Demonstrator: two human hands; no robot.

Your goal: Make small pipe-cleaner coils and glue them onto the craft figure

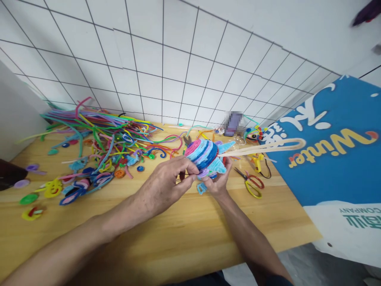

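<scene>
Between my two hands, above the wooden table (178, 238), is a rounded pipe-cleaner craft (207, 153) coiled in pink, light blue and dark blue stripes. Pointed light-blue pieces stick out on its right side, and a long cream loop (268, 147) stretches from it to the right. My left hand (171, 174) is closed, thumb and index finger pinching at the craft's lower left edge beside a lilac round piece. My right hand (219, 182) grips the craft from below right; some of its fingers are hidden behind. A small light-blue piece (201, 188) shows just below the craft.
Scissors (253, 184) with red and yellow handles lie right of my hands. Pliers (187, 140) sit behind the craft. Loose pipe cleaners (104, 125) are heaped at the back left, with several coiled pieces in front. A blue printed board (336, 139) stands at right, a tiled wall (175, 59) behind.
</scene>
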